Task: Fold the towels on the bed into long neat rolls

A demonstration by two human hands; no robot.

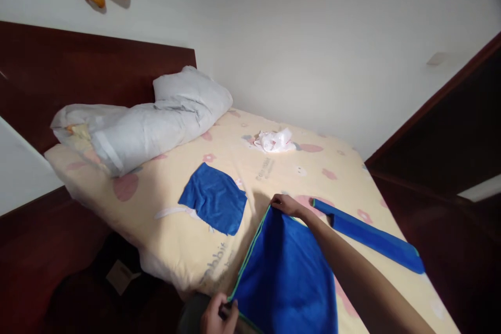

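Blue microfibre cloth (pixel 287 271) spread on bed (pixel 188 250); left hand (pixel 219 315) pinches near corner, right hand (pixel 285 203) grips far corner. Folded cloth (pixel 214 197) lies left.

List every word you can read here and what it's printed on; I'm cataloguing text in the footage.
"bbit": end of a partly hidden word on the bed sheet, near its front edge.
Grey print mid-sheet: too blurred to read.
Blue cloths: no text.
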